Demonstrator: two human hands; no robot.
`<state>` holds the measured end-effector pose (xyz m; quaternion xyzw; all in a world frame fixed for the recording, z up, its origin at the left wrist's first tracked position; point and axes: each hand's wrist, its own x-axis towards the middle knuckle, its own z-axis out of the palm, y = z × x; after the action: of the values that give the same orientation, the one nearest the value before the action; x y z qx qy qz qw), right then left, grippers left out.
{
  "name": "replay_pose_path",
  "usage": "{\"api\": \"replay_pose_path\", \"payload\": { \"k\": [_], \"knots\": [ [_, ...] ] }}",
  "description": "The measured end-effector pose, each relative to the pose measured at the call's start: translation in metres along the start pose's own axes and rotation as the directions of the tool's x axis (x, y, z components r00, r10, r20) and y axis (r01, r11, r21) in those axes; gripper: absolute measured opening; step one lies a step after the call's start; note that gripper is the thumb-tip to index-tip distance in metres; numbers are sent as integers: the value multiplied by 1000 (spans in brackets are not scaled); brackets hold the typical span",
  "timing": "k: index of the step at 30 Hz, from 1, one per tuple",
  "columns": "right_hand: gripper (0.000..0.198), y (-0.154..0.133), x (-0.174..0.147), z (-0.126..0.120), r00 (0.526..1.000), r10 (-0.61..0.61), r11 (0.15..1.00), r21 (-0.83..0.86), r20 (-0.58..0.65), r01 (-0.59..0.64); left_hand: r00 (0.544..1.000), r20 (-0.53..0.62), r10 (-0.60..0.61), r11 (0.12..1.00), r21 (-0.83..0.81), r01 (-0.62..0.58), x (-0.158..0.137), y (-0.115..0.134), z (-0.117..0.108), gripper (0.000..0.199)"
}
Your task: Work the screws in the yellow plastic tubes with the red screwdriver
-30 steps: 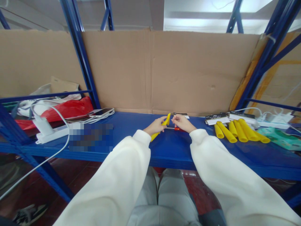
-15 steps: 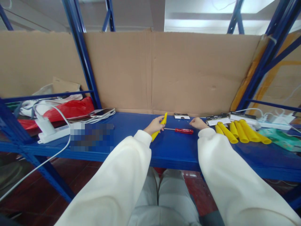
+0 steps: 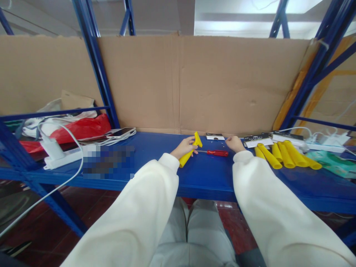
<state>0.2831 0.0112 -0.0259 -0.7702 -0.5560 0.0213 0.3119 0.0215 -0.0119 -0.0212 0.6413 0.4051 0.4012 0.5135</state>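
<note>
My left hand [image 3: 184, 147] is closed around a yellow T-shaped plastic handle [image 3: 185, 159], its narrow cross-piece up by my fingertips and its round tube end pointing down towards me. To the right of that hand a screwdriver [image 3: 217, 152] with a clear red grip lies on the blue shelf, its shaft pointing at my left fingers. My right hand [image 3: 235, 144] rests low over the shelf beyond the screwdriver's grip, thumb and fingers pinched together. What they hold, if anything, is too small to see. Just behind lies a small black-and-white box [image 3: 215, 137].
Several yellow tubes [image 3: 286, 155] lie right of my right hand, before black-and-white boxes [image 3: 258, 141]. A green packet [image 3: 333, 163] and a white power strip [image 3: 325, 147] are further right. Cardboard [image 3: 217, 85] walls the back. At left are a phone [image 3: 121, 133], red bag [image 3: 94, 128] and cables.
The yellow handle has turned in my left hand, so its T-shaped end now shows. My right hand has shifted very slightly, still pinched. The screwdriver stays in place.
</note>
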Motion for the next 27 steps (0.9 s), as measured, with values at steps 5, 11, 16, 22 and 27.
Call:
{"api": "replay_pose_path", "payload": {
  "k": [5,11,16,22,27],
  "knots": [
    [12,-25,-16,-3,997,-83,952,296,-8,82,1000,30,5,981,-194,1,2,1,-1,75],
    [7,-54,-43,-4,935,-162,721,685,315,-106,996,86,9,945,-326,20,4,3,-2,73],
    [10,-53,-47,-7,883,-214,592,774,419,-224,991,137,3,922,-383,51,-2,7,2,69],
    [12,-49,-38,-8,908,-174,536,810,381,-238,987,154,-51,881,-458,117,2,13,10,61],
    [20,-44,-33,-10,951,-53,517,823,305,-235,976,201,-85,857,-485,174,15,23,31,50]
  ]
}}
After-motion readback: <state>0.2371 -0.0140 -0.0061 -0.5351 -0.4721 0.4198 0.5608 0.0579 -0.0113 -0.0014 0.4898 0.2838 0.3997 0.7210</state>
